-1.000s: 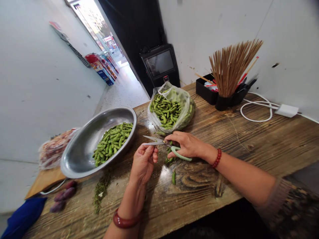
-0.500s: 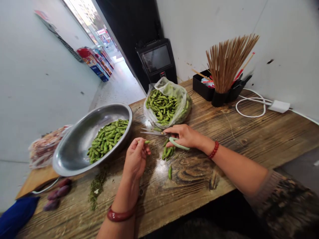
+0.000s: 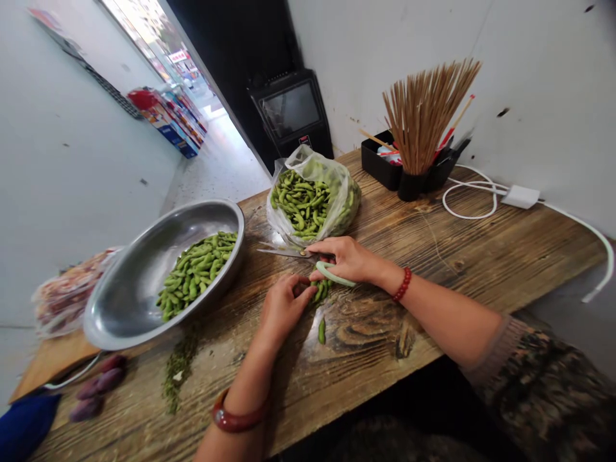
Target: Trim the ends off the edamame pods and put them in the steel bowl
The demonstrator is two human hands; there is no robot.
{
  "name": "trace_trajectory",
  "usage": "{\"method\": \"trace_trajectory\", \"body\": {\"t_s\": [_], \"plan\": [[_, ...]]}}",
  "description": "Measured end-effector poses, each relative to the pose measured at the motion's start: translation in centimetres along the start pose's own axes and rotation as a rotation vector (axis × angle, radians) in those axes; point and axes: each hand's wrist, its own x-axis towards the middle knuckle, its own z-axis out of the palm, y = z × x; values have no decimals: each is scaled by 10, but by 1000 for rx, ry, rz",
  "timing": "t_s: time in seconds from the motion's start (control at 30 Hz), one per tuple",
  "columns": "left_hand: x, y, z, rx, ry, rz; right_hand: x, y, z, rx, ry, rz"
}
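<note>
My right hand (image 3: 349, 260) grips a pair of scissors (image 3: 332, 274) by their pale green handles, the blades spread a little and pointing left. Under the scissors lies a small pile of green edamame pods (image 3: 321, 292). My left hand (image 3: 285, 308) is at the left side of this pile, thumb and forefinger closing on a pod there; the fingertips are partly hidden. One loose edamame pod (image 3: 321, 331) rests on the wood nearer to me. Just behind the scissors stands a clear plastic bag (image 3: 347, 199) full of pods. A steel basin (image 3: 129, 282) at left holds more pods.
Trimmed scraps (image 3: 178, 375) lie on the wooden table (image 3: 375, 385), with purplish-red round items (image 3: 99, 385) further left. A bag of pinkish food (image 3: 67, 298) sits behind the basin. Skewers (image 3: 428, 115) in a black holder, a white cable (image 3: 469, 217) and a black screen device (image 3: 291, 112) stand at the back.
My left hand has moved right, from beside the basin with a pod in its fingertips to the small pile; that pod is no longer visible. The scissors stay near the bag. The view has shifted slightly.
</note>
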Motion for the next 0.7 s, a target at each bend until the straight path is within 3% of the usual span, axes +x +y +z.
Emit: {"method": "trace_trajectory", "body": {"t_s": [0.17,0.4,0.53,0.7], "plan": [[0,2,0,24,-41,7,0,1,2,-14,-15,-3],[-5,14,-13,-546,41,-302,1,-1,2,-13,-21,-10],[-7,16,-16,-673,74,-269,-1,-7,-1,-39,-62,-6],[-8,13,-15,-661,112,-206,-5,-15,-2,-96,-128,-20]]}}
